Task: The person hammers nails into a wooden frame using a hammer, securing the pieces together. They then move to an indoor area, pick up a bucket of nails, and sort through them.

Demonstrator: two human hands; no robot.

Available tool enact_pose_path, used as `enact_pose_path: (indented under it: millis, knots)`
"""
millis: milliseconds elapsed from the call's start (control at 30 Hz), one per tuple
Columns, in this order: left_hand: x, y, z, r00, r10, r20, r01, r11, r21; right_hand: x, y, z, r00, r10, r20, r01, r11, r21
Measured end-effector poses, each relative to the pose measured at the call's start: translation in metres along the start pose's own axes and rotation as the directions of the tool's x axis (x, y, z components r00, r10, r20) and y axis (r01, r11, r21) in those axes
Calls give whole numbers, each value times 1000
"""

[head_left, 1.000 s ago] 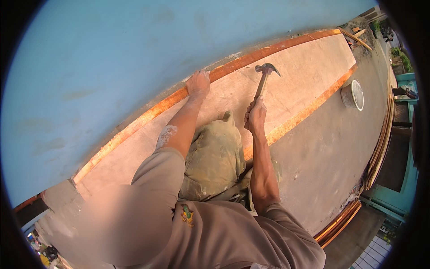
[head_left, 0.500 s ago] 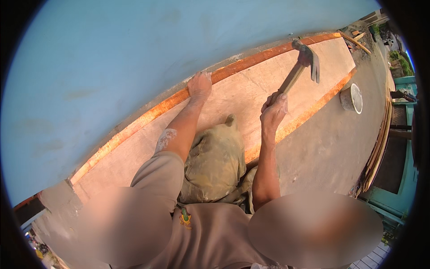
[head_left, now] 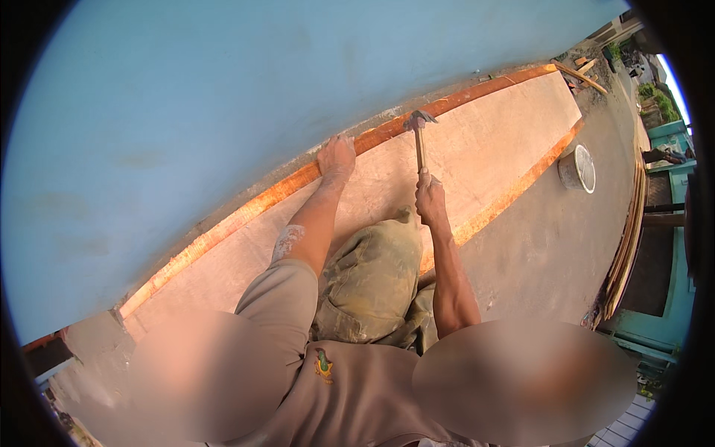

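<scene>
A long pale plywood panel [head_left: 506, 130] lies at the foot of the blue wall, edged on its far side by a reddish-orange wooden strip [head_left: 477, 94]. My left hand [head_left: 337, 156] rests on this strip with its fingers curled over it. To the right, my right hand [head_left: 430, 200] is closed round the handle of a claw hammer [head_left: 421, 145]. The hammer's head is at the strip, a short way right of my left hand. Whether a nail is under it, I cannot make out. My knee, in dusty olive trousers [head_left: 372, 276], is over the panel's near part.
Close along the panel's far side rises the blue wall [head_left: 223, 89]. A second orange strip [head_left: 521, 181] edges the near side. On the concrete floor to the right stands a whitish bucket [head_left: 577, 170]. Long thin boards [head_left: 629, 238] are stacked farther right, and wood scraps [head_left: 585, 74] lie beyond the panel's end.
My right hand has swung the hammer down and left, from raised over the panel to the far strip. My left hand keeps its place on the strip; the view has shifted slightly.
</scene>
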State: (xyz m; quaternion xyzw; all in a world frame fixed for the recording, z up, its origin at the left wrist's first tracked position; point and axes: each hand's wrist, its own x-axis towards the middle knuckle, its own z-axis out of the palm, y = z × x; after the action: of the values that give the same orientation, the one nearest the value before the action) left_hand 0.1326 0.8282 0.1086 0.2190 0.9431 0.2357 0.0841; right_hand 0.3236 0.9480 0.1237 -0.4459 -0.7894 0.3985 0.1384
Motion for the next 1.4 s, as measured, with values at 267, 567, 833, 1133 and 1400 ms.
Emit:
enact_pose_path:
  millis: [267, 567, 833, 1133, 1400]
  knots:
    - [5, 2, 6, 997, 5, -78, -14, 994, -107, -13, -37, -98, 925, 293, 241, -312, 949, 44]
    - [-8, 16, 15, 977, -98, -189, 61, 980, -192, -124, -51, -175, 922, -112, -369, 165, 980, 114]
    - [-151, 160, 18, 744, -110, 659, 609, -297, -736, -147, -5, -192, 984, 51, -172, 24, 912, 410]
    - [-266, 289, 54, 619, -20, 785, 760, -238, -605, -178, 56, -261, 953, -125, -277, 198, 946, 255]
    - [-292, 347, 25, 687, -14, 727, 715, -166, -679, -172, 63, -305, 969, -128, -213, 161, 976, 147]
